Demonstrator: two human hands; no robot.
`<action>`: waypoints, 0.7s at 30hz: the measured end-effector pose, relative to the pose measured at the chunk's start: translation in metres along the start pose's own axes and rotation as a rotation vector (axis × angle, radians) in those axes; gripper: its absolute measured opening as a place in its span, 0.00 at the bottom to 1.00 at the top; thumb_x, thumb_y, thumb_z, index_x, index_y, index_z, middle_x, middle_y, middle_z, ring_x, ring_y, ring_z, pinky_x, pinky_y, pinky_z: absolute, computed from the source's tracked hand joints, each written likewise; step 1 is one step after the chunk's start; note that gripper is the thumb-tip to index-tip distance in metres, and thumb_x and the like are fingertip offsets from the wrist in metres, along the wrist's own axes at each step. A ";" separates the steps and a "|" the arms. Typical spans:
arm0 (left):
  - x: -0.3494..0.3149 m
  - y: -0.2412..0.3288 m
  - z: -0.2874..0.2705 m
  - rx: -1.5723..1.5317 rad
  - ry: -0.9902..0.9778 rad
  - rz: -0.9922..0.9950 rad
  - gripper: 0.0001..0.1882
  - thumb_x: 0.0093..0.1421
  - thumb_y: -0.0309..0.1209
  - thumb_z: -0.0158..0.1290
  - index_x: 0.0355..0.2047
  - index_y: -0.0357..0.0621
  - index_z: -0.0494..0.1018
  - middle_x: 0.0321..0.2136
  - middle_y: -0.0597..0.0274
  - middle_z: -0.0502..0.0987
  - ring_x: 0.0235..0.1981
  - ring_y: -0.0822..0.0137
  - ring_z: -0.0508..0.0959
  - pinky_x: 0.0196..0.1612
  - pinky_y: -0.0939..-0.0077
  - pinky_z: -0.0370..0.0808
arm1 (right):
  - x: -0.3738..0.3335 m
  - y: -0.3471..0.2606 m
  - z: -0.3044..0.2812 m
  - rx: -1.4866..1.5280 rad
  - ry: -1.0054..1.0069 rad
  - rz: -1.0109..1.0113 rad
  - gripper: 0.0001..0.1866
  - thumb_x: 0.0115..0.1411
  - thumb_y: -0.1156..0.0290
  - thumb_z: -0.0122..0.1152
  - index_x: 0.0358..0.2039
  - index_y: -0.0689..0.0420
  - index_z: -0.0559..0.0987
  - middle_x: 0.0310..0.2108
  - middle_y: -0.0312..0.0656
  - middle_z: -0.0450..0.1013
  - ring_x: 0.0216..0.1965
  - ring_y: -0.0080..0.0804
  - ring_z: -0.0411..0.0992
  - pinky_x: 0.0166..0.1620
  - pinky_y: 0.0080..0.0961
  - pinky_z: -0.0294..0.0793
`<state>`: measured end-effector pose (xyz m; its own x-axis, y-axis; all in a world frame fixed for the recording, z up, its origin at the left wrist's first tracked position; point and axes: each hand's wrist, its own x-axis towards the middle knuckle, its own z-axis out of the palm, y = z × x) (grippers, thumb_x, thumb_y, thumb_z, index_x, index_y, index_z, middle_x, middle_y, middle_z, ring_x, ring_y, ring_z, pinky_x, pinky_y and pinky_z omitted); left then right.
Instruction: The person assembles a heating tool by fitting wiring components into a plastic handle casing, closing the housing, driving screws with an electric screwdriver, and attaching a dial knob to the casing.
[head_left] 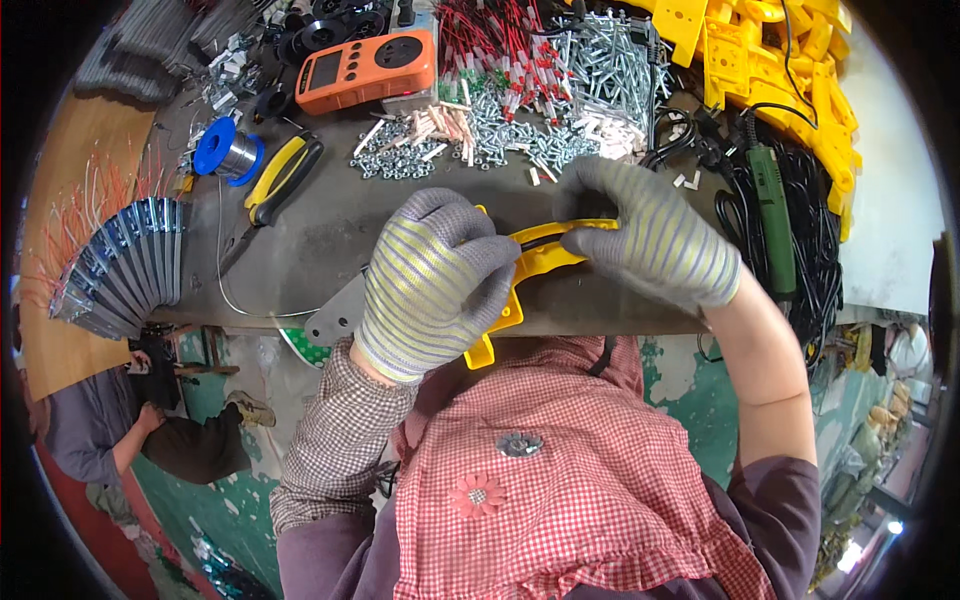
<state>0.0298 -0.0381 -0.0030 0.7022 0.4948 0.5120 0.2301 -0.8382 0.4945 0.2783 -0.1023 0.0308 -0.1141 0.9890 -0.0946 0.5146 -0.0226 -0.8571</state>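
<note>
At the bench's near edge, the left hand (pixel 432 285) in a striped knit glove grips a flat yellow plastic part (pixel 540 262); the gloved right hand (pixel 650 240) pinches its far end. Beyond the hands lie loose silver screws (pixel 500 140) and an orange meter (pixel 365 68).

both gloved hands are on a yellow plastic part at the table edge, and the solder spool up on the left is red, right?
Not quite: the head view shows the solder spool is blue, not red. The rest stands: left hand and right hand both hold the yellow plastic part at the table edge.
</note>
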 end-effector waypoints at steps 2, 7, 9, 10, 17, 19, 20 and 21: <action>0.002 0.002 0.001 0.000 0.009 -0.004 0.13 0.48 0.26 0.66 0.37 0.45 0.83 0.34 0.58 0.78 0.41 0.51 0.78 0.47 0.57 0.77 | 0.014 0.002 -0.010 0.099 -0.132 0.131 0.12 0.54 0.72 0.71 0.38 0.60 0.80 0.29 0.36 0.76 0.33 0.24 0.74 0.39 0.26 0.76; 0.004 0.001 0.000 0.022 0.036 -0.025 0.11 0.48 0.27 0.66 0.35 0.45 0.83 0.32 0.56 0.78 0.40 0.51 0.77 0.46 0.57 0.77 | 0.026 0.002 -0.009 -0.058 -0.200 0.171 0.12 0.54 0.71 0.72 0.38 0.58 0.80 0.28 0.34 0.75 0.31 0.23 0.73 0.37 0.26 0.75; 0.005 0.002 -0.003 0.022 0.010 -0.014 0.11 0.48 0.28 0.66 0.34 0.46 0.84 0.32 0.57 0.78 0.40 0.51 0.77 0.46 0.57 0.77 | 0.026 0.006 -0.008 -0.041 -0.205 0.169 0.14 0.55 0.70 0.72 0.41 0.59 0.81 0.30 0.37 0.77 0.32 0.25 0.75 0.39 0.28 0.77; 0.005 0.002 -0.004 0.023 -0.019 -0.002 0.11 0.47 0.29 0.66 0.33 0.46 0.84 0.32 0.57 0.78 0.40 0.51 0.77 0.45 0.57 0.77 | 0.025 0.008 -0.006 -0.041 -0.205 0.171 0.14 0.55 0.70 0.72 0.41 0.59 0.81 0.30 0.37 0.77 0.32 0.25 0.75 0.39 0.28 0.77; 0.004 0.002 -0.008 0.044 -0.120 0.037 0.11 0.44 0.32 0.68 0.31 0.49 0.84 0.33 0.61 0.78 0.41 0.51 0.77 0.46 0.54 0.76 | 0.021 0.002 0.003 -0.099 -0.208 0.022 0.17 0.59 0.72 0.68 0.48 0.64 0.79 0.38 0.43 0.80 0.41 0.30 0.78 0.49 0.30 0.79; 0.002 0.011 -0.007 0.196 -0.151 0.041 0.13 0.44 0.34 0.69 0.32 0.51 0.84 0.39 0.61 0.78 0.44 0.50 0.76 0.49 0.51 0.75 | 0.017 -0.002 0.004 -0.178 -0.150 0.000 0.15 0.59 0.74 0.67 0.46 0.63 0.80 0.37 0.44 0.81 0.41 0.32 0.80 0.49 0.30 0.79; -0.001 0.014 -0.008 0.195 -0.150 0.047 0.13 0.44 0.34 0.69 0.32 0.51 0.84 0.39 0.61 0.78 0.44 0.50 0.76 0.49 0.51 0.75 | 0.013 -0.003 0.007 -0.165 -0.095 -0.011 0.13 0.59 0.74 0.66 0.44 0.63 0.81 0.36 0.44 0.82 0.40 0.33 0.81 0.49 0.30 0.79; -0.007 0.018 -0.009 0.252 -0.111 0.034 0.15 0.44 0.36 0.70 0.34 0.53 0.85 0.45 0.60 0.77 0.48 0.50 0.75 0.51 0.50 0.74 | 0.014 -0.003 0.006 -0.166 -0.089 -0.009 0.13 0.59 0.74 0.66 0.44 0.63 0.81 0.36 0.44 0.82 0.40 0.33 0.81 0.49 0.30 0.79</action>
<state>0.0229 -0.0550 0.0087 0.7789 0.4489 0.4380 0.3556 -0.8914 0.2812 0.2698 -0.0888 0.0294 -0.1904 0.9719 -0.1383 0.6457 0.0178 -0.7634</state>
